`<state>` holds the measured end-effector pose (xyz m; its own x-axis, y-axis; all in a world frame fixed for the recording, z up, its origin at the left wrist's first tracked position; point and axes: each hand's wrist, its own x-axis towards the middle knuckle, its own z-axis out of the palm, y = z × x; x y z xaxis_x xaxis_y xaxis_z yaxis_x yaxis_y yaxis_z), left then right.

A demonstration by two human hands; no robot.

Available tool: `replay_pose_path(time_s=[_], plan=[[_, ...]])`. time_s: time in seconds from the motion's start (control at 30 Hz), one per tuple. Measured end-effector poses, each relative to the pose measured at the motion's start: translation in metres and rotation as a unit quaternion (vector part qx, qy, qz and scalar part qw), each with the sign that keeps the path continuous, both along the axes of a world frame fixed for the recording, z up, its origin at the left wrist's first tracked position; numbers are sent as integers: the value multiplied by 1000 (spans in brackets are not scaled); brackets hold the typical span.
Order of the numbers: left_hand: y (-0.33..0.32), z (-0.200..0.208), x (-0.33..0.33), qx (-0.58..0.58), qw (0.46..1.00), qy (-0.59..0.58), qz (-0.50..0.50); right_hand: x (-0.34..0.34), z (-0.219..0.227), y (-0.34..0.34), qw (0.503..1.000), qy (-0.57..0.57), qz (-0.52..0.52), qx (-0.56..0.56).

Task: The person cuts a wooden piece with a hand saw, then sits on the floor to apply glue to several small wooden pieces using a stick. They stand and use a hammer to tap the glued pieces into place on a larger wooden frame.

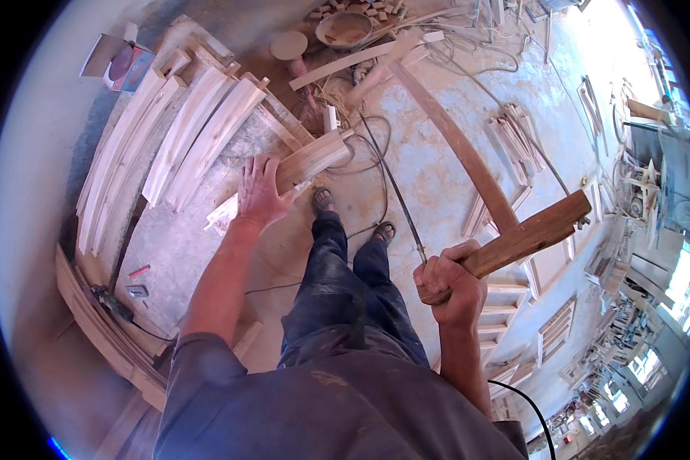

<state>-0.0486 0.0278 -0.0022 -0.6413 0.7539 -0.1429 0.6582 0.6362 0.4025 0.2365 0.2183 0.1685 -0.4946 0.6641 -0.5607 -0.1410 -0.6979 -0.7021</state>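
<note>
"Frame saw (460, 147): who has it?"
"Right hand (456, 285), fingers clenched round its wooden end bar (529, 238), right of the surface (172, 249)."
"And the left hand (260, 197)?"
"Laid over a wooden piece (314, 161) at the surface's right edge; I can't tell whether it grips."

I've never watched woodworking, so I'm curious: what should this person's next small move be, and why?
Probably ease the saw leftward to the board. The right fingers are closed on the saw, which shows mostly to the board's right and seems apart from it, while the left fingers lie at the board, apparently steadying it.
</note>
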Motion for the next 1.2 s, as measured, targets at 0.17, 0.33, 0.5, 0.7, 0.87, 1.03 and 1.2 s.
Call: replay_pose_path(time_s=[0.17,0.33,0.5,0.7,0.87,1.03,1.2], plan=[[42,1,-1,29,994,86,-53,-32,8,4,997,53,54,10],[46,-6,-2,-18,997,67,-36,-61,1,8,997,33,63,-36],[46,0,-4,-35,999,34,-20,-73,16,6,995,-19,84,-49],[50,-4,-9,-19,999,-6,-26,-71,56,-6,996,-6,75,-43],[46,-3,-13,-15,1000,2,-23,-133,-25,14,985,-75,70,-140],[42,-5,-13,-12,1000,-7,-19,-133,-36,17,980,-89,179,10],[41,-10,-10,10,1000,-3,-6,-78,53,-6,991,-45,129,-15]])
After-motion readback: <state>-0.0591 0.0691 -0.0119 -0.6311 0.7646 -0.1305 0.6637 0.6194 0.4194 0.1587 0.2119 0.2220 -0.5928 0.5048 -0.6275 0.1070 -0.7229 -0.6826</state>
